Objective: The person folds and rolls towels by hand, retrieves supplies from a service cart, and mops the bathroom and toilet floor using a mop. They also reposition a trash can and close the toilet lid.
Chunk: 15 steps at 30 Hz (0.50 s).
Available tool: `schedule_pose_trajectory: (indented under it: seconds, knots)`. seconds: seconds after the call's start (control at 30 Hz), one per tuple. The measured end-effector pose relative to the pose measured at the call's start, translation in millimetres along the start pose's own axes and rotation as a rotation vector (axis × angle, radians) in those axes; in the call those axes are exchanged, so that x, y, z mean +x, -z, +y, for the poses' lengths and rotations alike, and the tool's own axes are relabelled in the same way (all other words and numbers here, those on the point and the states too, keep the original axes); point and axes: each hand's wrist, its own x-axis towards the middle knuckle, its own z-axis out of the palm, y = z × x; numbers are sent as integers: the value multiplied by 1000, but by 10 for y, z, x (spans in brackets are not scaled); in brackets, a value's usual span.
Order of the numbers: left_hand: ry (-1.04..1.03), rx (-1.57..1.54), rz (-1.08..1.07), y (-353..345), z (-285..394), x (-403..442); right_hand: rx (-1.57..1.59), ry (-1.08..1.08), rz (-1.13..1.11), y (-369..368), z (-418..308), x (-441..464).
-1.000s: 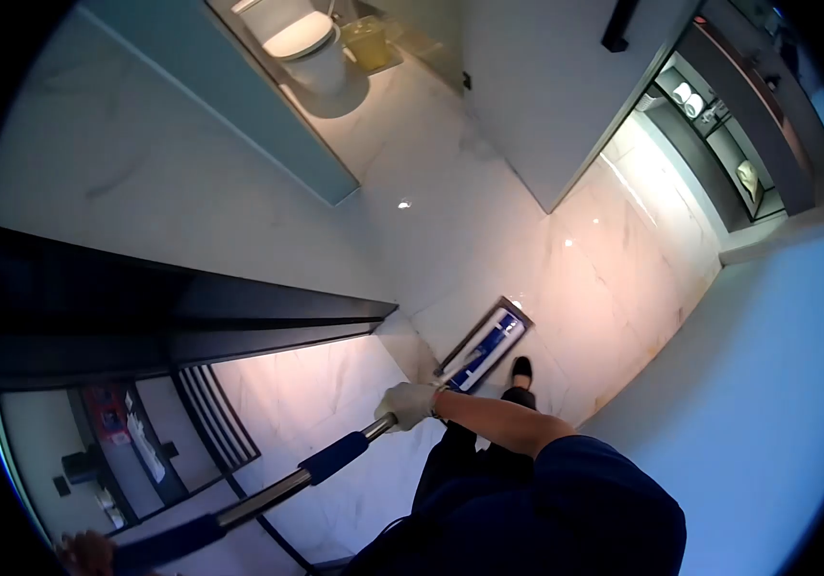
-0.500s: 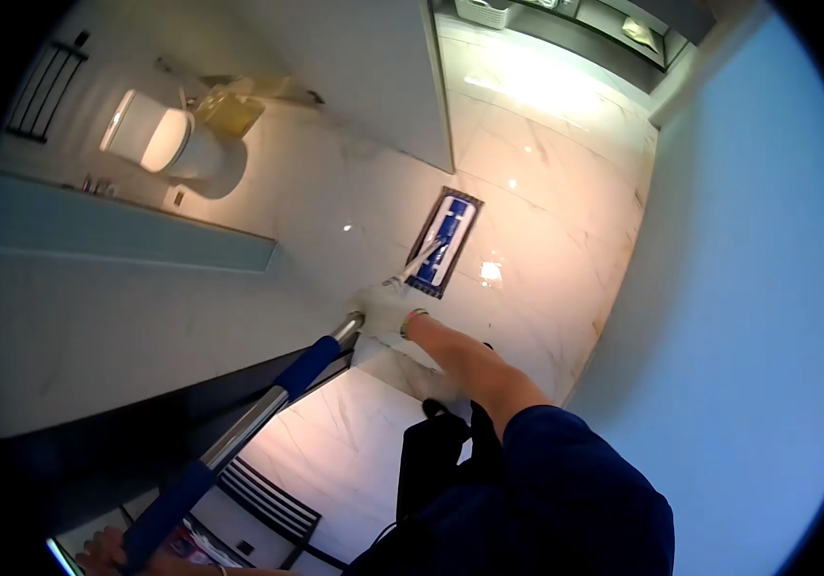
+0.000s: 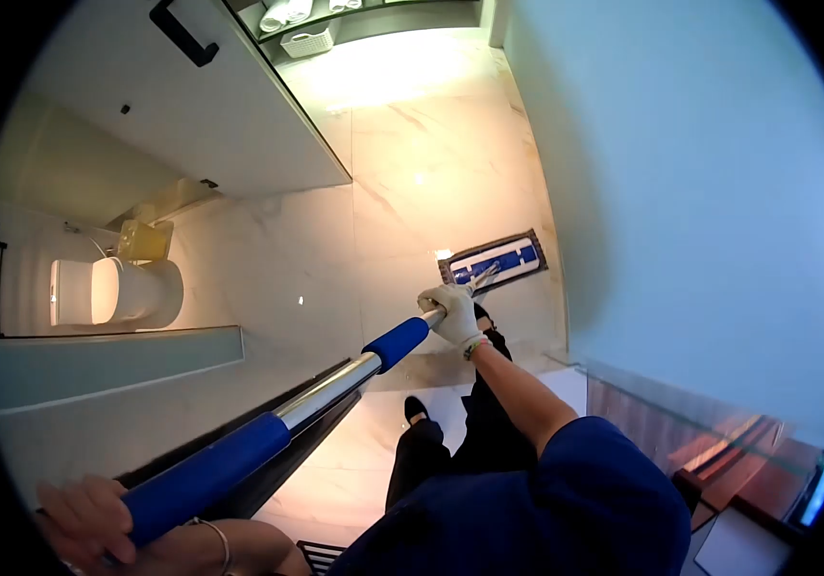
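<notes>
A flat mop with a silver pole and blue foam grips runs diagonally from the lower left towards the middle. Its blue and white head, edged by a dark grey pad, lies on the pale marble-look floor close to the blue-lit right wall. My left hand, bare with a bracelet at the wrist, wraps round the top end of the pole. Further down, my right hand in a white glove is closed around the lower pole, just above the mop head.
Left, a white toilet stands beside a yellow-lined bin behind a low partition. A grey door reaches into the upper left. At the top, a shelf holds rolled towels and a white basket. A glass panel stands lower right.
The mop head has swung towards the right wall and turned from steep to nearly crosswise. My view has shifted, bringing my left hand further into sight.
</notes>
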Motion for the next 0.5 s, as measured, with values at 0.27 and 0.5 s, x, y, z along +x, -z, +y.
schedule_pose_trajectory:
  seconds: [0.27,0.5]
  knots:
    - [-38,-358,-437,-308,6,-357,27,140,-160,3,447,-101]
    - [96,-521,-510,-295,83,-424,134,200,-101,528,726,423]
